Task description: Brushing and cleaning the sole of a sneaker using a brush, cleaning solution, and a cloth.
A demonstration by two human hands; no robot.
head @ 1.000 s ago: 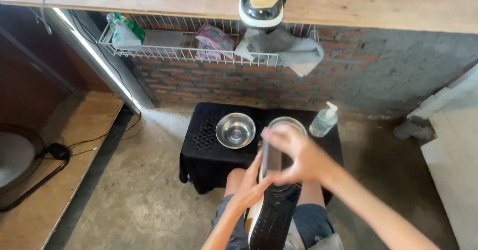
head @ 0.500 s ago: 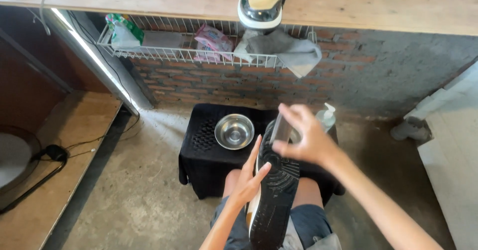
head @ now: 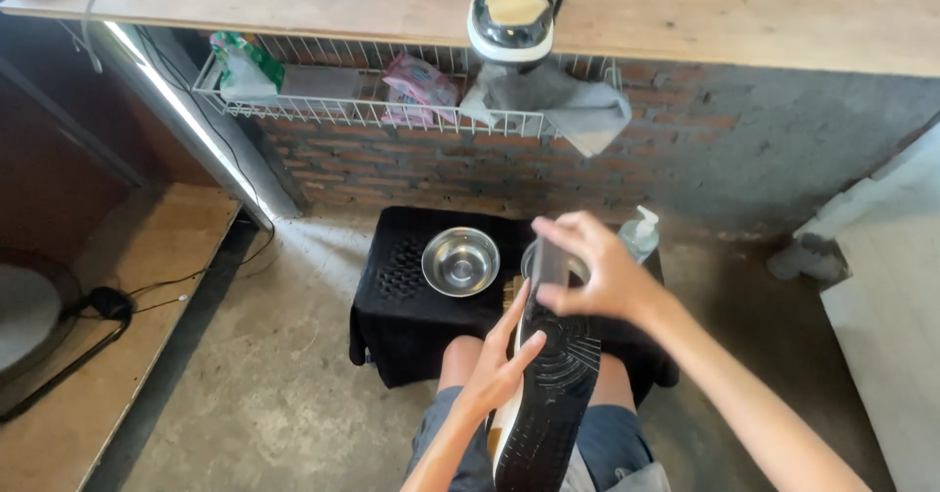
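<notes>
The right hand [head: 597,277] is clenched on a small brush [head: 548,265], pressed to the toe of the black sole [head: 553,384]; the left hand [head: 494,374] grips the shoe's edge, holding it sole-up over the lap. A second ago the brush sat lower on the sole — it has since slid up toward the toe, so the scrubbing is advancing along the tread. Beyond, a black crate [head: 401,286] carries a steel bowl [head: 460,261] and a pump bottle [head: 641,234], with a second bowl half hidden behind the right hand. Overhead, another shoe [head: 514,7] sits on the desk [head: 744,12] above a wire rack [head: 323,110] — well clear of the hands.
</notes>
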